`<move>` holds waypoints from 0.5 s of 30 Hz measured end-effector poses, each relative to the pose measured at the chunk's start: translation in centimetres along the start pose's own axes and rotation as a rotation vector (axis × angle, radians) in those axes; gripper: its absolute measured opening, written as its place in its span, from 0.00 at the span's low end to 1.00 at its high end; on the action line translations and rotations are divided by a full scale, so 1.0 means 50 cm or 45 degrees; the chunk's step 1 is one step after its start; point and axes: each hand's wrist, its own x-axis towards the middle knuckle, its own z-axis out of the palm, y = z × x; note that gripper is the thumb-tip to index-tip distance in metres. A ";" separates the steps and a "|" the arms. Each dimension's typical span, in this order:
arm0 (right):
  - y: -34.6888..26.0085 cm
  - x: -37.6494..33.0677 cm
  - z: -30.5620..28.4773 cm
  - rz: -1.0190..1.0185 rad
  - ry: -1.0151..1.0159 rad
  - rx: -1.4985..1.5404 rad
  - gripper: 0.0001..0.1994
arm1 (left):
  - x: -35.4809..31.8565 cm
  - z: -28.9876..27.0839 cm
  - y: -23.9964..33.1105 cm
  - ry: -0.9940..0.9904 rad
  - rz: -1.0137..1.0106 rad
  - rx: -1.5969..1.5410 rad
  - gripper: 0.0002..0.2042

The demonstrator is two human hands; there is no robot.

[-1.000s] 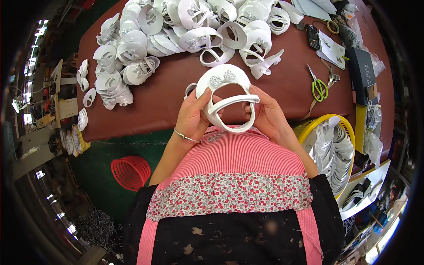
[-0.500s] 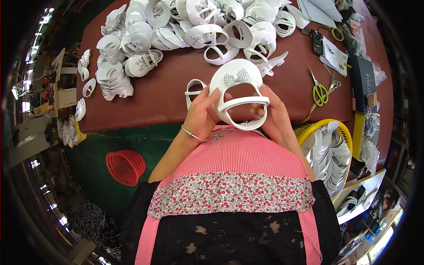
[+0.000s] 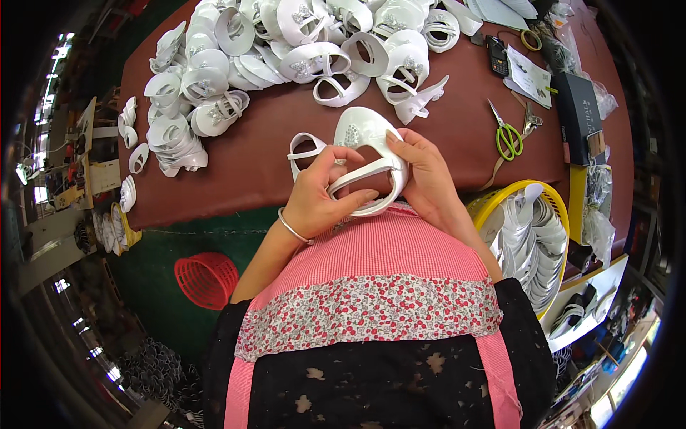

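While the left hand (image 3: 318,196) and right hand (image 3: 429,179) both grip it tight, the white curved shoe upper (image 3: 368,154) shows a sparkly bow and a looping strap.

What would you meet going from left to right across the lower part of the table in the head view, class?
Pile of white shoe uppers → loose white strap piece → left hand → white shoe upper → right hand → green-handled scissors → yellow basket.

Glossy white shoe upper (image 3: 368,146), matt maroon tabletop (image 3: 264,157)
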 end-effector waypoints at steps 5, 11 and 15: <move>-0.004 0.016 -0.021 0.034 -0.052 0.152 0.09 | 0.002 -0.006 -0.005 0.323 0.645 0.615 0.32; -0.017 0.037 -0.028 -0.099 -0.436 0.476 0.12 | -0.008 0.024 0.019 0.665 0.499 -0.056 0.38; 0.001 0.043 -0.012 -0.035 -0.376 0.442 0.15 | -0.040 0.018 -0.008 -0.014 0.012 -0.816 0.19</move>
